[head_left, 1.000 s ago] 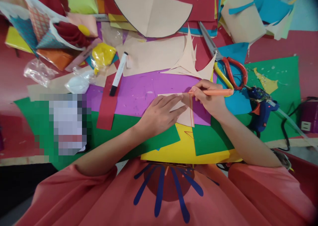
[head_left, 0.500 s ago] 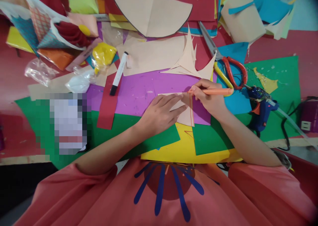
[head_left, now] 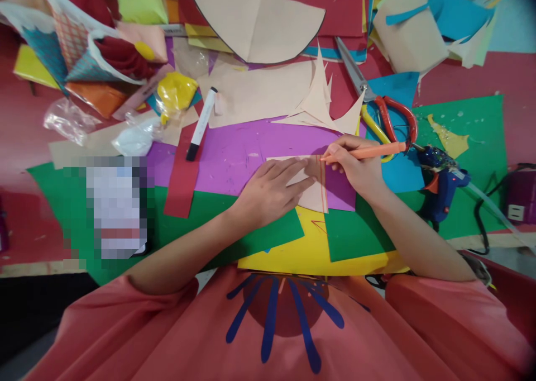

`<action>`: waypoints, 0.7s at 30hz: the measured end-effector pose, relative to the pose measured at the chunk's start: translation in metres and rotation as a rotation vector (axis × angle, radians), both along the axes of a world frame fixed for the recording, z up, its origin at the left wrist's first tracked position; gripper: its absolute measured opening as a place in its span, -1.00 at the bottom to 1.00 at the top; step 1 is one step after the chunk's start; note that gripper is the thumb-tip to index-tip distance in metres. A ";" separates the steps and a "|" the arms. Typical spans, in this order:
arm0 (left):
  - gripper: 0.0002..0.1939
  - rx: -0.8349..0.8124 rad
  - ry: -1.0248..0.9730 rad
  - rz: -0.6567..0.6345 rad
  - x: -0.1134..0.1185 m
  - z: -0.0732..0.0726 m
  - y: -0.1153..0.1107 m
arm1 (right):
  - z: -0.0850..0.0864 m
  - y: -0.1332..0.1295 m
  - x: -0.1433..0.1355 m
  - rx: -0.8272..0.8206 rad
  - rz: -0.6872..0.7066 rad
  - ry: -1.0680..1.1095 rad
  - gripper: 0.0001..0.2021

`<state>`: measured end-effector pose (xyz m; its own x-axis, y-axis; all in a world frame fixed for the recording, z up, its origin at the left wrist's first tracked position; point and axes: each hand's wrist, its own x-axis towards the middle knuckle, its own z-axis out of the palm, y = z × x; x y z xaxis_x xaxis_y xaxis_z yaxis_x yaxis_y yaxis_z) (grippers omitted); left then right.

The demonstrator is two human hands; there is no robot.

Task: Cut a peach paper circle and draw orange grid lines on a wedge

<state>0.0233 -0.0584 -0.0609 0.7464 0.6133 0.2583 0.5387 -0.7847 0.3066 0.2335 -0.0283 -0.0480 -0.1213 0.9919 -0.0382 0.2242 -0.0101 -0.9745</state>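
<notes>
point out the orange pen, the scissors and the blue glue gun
Orange pen (head_left: pixel 379 150): head view, on the barrel.
Scissors (head_left: pixel 368 94): head view, on the metal by the pivot.
Blue glue gun (head_left: pixel 444 195): head view, on the handle.

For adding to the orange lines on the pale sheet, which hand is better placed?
Probably the right hand: it holds the orange pen, its tip at the upper edge of the pale sheet, near the orange lines. The left hand lies spread on the sheet, apparently steadying it.
</notes>
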 end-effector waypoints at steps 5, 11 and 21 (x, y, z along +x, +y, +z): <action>-0.62 -0.002 0.004 0.085 -0.002 -0.004 0.002 | -0.003 -0.003 0.001 0.020 -0.019 0.112 -0.52; -0.61 -0.094 0.013 0.087 -0.005 -0.006 0.004 | -0.006 -0.001 0.004 0.080 0.045 0.010 -0.77; -0.62 -0.103 0.024 0.085 -0.008 -0.002 0.007 | -0.007 -0.001 0.005 0.073 0.067 -0.050 -0.77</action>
<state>0.0156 -0.0512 -0.0631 0.6961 0.6968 0.1728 0.6100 -0.7010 0.3695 0.2389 -0.0292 -0.0549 -0.1872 0.9820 0.0266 0.2703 0.0775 -0.9597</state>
